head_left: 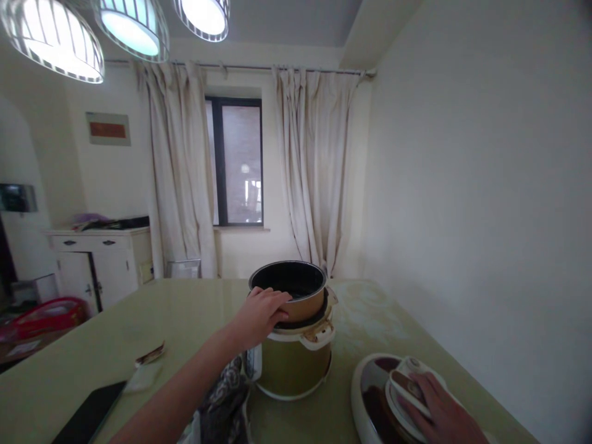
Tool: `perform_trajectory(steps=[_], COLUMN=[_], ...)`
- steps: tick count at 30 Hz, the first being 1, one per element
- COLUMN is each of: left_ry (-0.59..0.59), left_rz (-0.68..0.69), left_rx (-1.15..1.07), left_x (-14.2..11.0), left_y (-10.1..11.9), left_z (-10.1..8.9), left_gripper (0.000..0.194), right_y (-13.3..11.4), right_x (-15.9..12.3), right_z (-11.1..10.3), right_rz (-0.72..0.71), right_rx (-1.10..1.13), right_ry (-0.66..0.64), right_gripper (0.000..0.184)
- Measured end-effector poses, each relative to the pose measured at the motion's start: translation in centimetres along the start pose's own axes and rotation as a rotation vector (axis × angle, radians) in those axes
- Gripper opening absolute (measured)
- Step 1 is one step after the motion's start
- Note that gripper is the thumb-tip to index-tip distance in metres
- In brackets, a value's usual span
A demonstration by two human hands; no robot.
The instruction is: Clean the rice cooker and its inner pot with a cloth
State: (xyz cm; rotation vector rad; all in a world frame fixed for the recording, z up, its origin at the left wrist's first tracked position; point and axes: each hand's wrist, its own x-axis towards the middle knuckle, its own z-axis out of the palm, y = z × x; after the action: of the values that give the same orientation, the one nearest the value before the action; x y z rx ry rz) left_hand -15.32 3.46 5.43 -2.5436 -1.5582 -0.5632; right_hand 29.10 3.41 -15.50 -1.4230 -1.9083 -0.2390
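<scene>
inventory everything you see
table: 1, green, foreground
cooker: 1, white-olive, on table
pot: 1, black and tan, atop cooker
lid: 1, white-brown, table's right
phone: 1, black, table's left
wrapper: 1, white-brown, beyond phone
cloth: 1, grey, beside cooker
window: 1, grey, background
curtains: 2, cream, beside window
lamps: 3, white, overhead
cabinet: 1, white, far left
panel: 1, grey-brown, above cabinet
screen: 1, black, far left
basket: 1, red, left
left hand: 1, on pot
right hand: 1, on lid

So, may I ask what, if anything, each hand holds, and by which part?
The left hand holds the round, golden, black-lined pot by its near rim; the right hand grasps the round, white-rimmed lid by its raised handle.
</scene>
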Motion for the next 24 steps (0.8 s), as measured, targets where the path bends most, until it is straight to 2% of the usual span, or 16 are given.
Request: perform_trajectory(steps=[3, 6, 8, 10, 13, 16, 19, 22, 24], left_ry=[-0.019, -0.039, -0.036, -0.041, -0.064, -0.050, -0.026, -0.003, -0.012], left_rz=[0.021, 0.079, 0.067, 0.011, -0.053, -0.048, -0.047, -0.052, -0.032], left_rx=[-0.015, 0.069, 0.130, 0.173, 0.212, 0.207, 0.197, 0.181, 0.148], left_x=[0.1, 0.1, 0.1, 0.2, 0.3, 0.3, 0.3, 0.5, 0.5], left_y=[0.2, 0.8, 1.3, 1.6, 1.6, 1.0, 0.1, -0.4, -0.6], left_z=[0.7, 1.8, 2.5, 3.1, 3.5, 3.7, 4.0, 4.2, 4.1], left_gripper=[0.040, 0.053, 0.056, 0.059, 0.067, 0.071, 0.072, 0.073, 0.073], right_y=[0.1, -1.1, -3.5, -7.2, -13.6, -18.3, -19.8, -19.5, -19.2], right_x=[0.5, 2.5, 5.3, 9.2, 16.1, 21.7, 24.4, 24.8, 24.6], right_z=[-0.7, -2.2, -3.1, -3.4, -2.1, 0.5, 2.9, 4.4, 4.6], right_rz=[-0.018, -0.034, -0.036, -0.059, -0.132, -0.151, -0.179, -0.161, -0.134], right_rx=[-0.003, -0.086, -0.093, -0.009, 0.142, 0.142, 0.151, 0.154, 0.151], right_ry=[-0.111, -0.149, -0.133, -0.127, -0.164, -0.261, -0.365, -0.422, -0.426], right_gripper=[0.043, 0.060, 0.070, 0.064, 0.052, 0.056, 0.052, 0.055, 0.054])
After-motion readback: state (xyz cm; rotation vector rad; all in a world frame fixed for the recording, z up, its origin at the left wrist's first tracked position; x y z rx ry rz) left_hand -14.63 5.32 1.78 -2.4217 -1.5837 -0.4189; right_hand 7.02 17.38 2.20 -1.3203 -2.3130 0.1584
